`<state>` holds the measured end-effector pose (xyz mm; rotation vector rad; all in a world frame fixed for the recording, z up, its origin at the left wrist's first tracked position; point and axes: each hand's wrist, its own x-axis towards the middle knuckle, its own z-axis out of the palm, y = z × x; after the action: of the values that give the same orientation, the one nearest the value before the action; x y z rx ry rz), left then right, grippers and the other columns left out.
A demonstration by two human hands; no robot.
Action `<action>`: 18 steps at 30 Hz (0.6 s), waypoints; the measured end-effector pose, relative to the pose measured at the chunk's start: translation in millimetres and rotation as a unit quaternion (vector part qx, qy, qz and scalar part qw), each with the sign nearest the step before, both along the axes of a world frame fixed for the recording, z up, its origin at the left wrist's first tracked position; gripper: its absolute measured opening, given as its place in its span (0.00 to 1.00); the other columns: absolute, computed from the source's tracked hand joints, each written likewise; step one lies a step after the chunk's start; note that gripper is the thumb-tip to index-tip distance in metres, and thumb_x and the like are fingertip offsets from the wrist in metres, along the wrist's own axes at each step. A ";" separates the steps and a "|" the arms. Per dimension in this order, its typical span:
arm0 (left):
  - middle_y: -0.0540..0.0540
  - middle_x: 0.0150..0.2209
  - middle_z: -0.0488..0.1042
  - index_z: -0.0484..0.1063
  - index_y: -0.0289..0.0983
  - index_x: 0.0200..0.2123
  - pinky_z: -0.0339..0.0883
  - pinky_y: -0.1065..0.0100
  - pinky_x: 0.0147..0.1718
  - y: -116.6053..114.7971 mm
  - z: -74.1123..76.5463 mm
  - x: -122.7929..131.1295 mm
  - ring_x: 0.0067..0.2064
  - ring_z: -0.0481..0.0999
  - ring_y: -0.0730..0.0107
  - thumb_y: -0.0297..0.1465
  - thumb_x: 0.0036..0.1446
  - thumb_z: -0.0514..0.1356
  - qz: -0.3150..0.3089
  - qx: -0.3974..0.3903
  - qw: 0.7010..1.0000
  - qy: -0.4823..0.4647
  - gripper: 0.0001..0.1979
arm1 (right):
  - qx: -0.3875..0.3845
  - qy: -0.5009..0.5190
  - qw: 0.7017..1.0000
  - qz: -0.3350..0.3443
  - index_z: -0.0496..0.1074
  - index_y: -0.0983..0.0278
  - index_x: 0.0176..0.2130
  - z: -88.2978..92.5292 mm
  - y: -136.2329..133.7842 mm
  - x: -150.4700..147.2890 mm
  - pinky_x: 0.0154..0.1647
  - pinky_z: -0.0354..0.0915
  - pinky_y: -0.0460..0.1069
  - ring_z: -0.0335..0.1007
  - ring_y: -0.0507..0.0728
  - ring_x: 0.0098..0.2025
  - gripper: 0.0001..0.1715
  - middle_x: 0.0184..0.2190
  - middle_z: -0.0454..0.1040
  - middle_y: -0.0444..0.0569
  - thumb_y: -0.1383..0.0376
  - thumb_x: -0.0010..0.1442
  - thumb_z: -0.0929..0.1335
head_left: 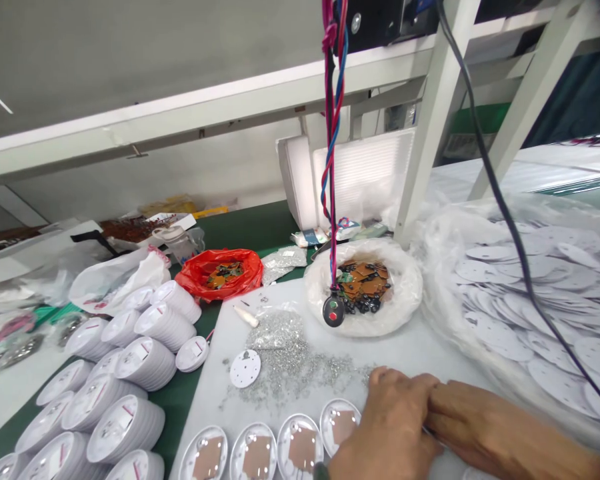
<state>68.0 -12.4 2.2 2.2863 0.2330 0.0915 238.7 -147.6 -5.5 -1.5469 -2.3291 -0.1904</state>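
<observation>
White mat (210, 395): scattered metal bits (300, 367), perforated disc (245, 371), shallow cups (283, 445).

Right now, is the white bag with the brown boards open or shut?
Open: the white bag has its mouth spread wide, and brown boards show inside it.

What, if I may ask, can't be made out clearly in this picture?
All in the head view:
- Anything between the left hand and right hand: hidden by the hands themselves.
- The right fingertips: hidden behind the left hand.
- Individual silver pieces: too small and blurred.
- The clear bag of white discs: cut off by the right edge.
</observation>
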 end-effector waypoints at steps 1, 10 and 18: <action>0.40 0.57 0.76 0.66 0.40 0.71 0.55 0.51 0.69 0.4 0.5 -0.5 0.61 0.71 0.51 0.33 0.59 0.68 -0.002 0.003 1.000 -0.002 0.37 | -0.001 0.003 1.000 -0.001 0.75 0.60 0.41 -2.5 1.2 -0.6 0.42 0.76 0.47 0.82 0.55 0.38 0.22 0.38 0.82 0.45 0.81 0.63 0.60; 0.38 0.57 0.75 0.68 0.38 0.70 0.62 0.52 0.67 -0.5 11.5 -4.9 0.61 0.70 0.50 0.29 0.59 0.68 0.000 -0.006 1.000 0.009 0.36 | -0.022 0.004 1.000 -0.006 0.77 0.60 0.44 10.5 1.0 -1.2 0.40 0.77 0.46 0.82 0.55 0.38 0.25 0.38 0.83 0.44 0.81 0.62 0.60; 0.38 0.58 0.76 0.67 0.40 0.70 0.67 0.48 0.64 -4.5 5.2 -2.1 0.61 0.71 0.48 0.30 0.62 0.68 0.020 -0.020 0.999 -0.015 0.34 | 0.117 -0.072 0.986 -0.092 0.77 0.64 0.47 0.8 -16.0 -32.8 0.51 0.70 0.61 0.78 0.64 0.45 0.20 0.43 0.84 0.51 0.72 0.56 0.66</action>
<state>65.9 -17.0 7.4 2.2396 0.2619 0.1403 205.9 -163.6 -4.8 -1.6721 -2.1719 -0.6171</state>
